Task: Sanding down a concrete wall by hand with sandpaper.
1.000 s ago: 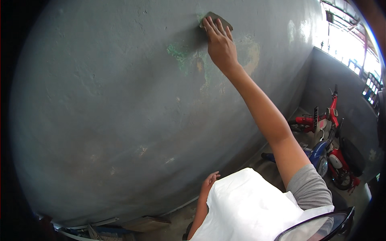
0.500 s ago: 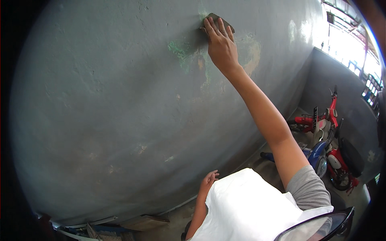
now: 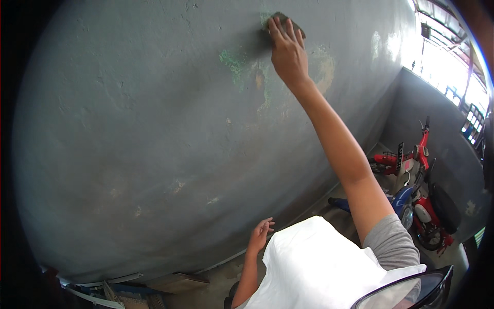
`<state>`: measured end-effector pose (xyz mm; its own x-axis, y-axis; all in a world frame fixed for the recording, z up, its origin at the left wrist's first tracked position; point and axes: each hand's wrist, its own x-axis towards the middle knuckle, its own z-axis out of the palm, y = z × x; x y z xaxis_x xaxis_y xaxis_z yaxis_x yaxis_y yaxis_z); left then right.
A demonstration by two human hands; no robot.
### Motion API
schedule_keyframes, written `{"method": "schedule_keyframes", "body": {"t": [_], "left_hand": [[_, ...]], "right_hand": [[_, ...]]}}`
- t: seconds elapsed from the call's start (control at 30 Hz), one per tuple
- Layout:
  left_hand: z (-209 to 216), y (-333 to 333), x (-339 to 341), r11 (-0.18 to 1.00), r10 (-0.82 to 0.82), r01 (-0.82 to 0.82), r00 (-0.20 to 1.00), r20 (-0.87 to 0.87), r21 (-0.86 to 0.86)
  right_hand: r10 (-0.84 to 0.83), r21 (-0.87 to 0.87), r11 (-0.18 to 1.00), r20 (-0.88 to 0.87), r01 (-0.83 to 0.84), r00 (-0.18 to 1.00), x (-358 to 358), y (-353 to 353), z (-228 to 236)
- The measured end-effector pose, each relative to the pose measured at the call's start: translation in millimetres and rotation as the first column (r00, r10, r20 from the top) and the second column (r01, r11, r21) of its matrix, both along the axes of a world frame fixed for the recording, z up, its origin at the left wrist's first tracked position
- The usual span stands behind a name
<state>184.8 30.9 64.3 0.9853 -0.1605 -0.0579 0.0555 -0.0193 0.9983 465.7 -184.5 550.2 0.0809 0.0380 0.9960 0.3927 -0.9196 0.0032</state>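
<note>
My right hand is raised high against the grey wall, its arm stretched out. Under its fingers a brownish-grey piece of sandpaper is pressed to the wall, mostly covered by the hand. Just below and left of it, worn paint shows a green patch; a tan patch lies to the right. My left hand hangs low beside the wall, with nothing in it and its fingers loosely apart.
Red and blue motorbikes stand at the right near a low wall. Boards and other scraps lie along the wall's foot at lower left. White cloth and a spectacle lens fill the lower edge.
My right hand and the sandpaper have shifted slightly right, still against the wall. The left hand has moved a little left, its fingers spread a bit more.
</note>
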Motion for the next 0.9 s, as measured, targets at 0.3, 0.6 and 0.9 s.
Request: {"method": "schedule_keyframes", "body": {"t": [0.3, 0.6, 0.9], "left_hand": [[9.2, -5.8, 2.8, 0.999, 0.017, -0.018, 0.999, 0.027, 0.045], [5.3, -6.4, 4.5, 1.000, 0.019, -0.019, 1.000, 0.008, -0.003], [-3.1, 4.6, 3.6, 0.993, 0.076, -0.077, 0.997, 0.011, 0.086]], "right_hand": [[0.060, -0.016, 0.998, -0.055, -0.061, 0.997, -4.8, 0.9, -15.1], [0.101, -0.007, 0.995, -0.034, -0.101, 0.994, -3.1, 4.5, -6.0], [0.237, 0.029, 0.972, -0.105, -0.235, 0.966, -4.1, -0.5, 23.0]]}}
